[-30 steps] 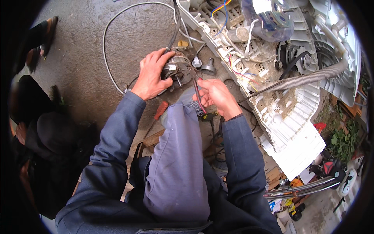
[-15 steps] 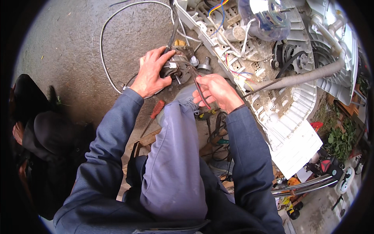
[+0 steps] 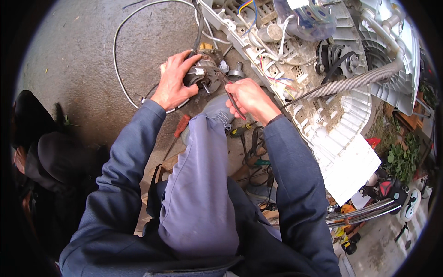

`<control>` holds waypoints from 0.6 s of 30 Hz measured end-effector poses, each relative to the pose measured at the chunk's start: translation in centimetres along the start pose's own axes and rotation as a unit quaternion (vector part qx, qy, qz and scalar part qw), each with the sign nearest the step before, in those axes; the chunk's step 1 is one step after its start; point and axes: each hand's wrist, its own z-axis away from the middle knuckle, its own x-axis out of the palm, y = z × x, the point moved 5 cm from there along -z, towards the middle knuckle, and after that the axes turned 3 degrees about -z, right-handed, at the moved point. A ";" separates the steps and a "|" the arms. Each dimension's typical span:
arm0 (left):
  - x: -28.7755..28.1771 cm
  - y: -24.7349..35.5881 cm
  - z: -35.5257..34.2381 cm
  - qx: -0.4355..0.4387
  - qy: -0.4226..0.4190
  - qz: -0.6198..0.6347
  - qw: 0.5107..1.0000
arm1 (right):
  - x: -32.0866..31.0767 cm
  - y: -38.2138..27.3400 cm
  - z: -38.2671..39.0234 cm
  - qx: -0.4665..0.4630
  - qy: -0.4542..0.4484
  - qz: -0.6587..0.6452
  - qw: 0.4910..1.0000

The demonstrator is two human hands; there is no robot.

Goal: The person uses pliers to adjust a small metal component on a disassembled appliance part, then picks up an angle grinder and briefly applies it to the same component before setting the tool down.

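Observation:
On the ground by my shoe (image 3: 217, 108) sits a dirty, dark electric motor (image 3: 213, 62) with a short metal shaft (image 3: 206, 87). My left hand (image 3: 173, 84) grips its left side, thumb near the shaft and fingers over the top. Red-handled pliers (image 3: 236, 107) are in my right hand (image 3: 251, 98), fingers closed round the handles. Their jaws reach the motor's right side; what they bite on is too small to tell. A thick dark cable (image 3: 199, 27) runs up from the motor. A round grey metal part (image 3: 236, 71) lies just right of it.
A white appliance tub housing (image 3: 300, 83) with a ribbed grey hose (image 3: 355, 85) fills the right side. A red-handled screwdriver (image 3: 181, 125) and a yellow-black tool (image 3: 240, 130) lie near my leg. Pale cable (image 3: 117, 60) loops on the ground. Another person (image 3: 55, 157) is at left.
The fingers of my right hand have curled tighter round the pliers' handles. My left hand stays on the motor. The whole view has shifted slightly.

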 end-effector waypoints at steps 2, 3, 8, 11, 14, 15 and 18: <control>0.0 0.1 0.0 -0.006 -0.005 -0.003 1.000 | 0.2 0.1 0.1 -0.011 0.016 0.027 0.999; 0.1 0.2 -0.1 -0.011 -0.004 -0.013 1.000 | 0.3 0.0 0.3 -0.020 0.020 0.050 0.998; 0.1 1.0 -0.2 -0.035 0.007 -0.047 0.998 | -1.0 0.7 -1.5 -0.063 0.030 0.133 0.989; 0.0 1.6 -0.1 -0.041 0.012 -0.051 0.998 | -1.4 0.7 -1.4 -0.045 0.020 0.157 0.986; 0.0 1.4 -0.1 -0.043 0.016 -0.050 0.998 | -1.5 0.2 -1.9 -0.053 0.008 0.216 0.975; 0.0 1.4 -0.2 -0.042 0.017 -0.048 0.998 | -1.7 0.4 -2.2 -0.054 0.008 0.220 0.974; 0.0 1.4 -0.2 -0.041 0.014 -0.049 0.998 | -1.7 1.0 -2.7 -0.072 0.010 0.229 0.971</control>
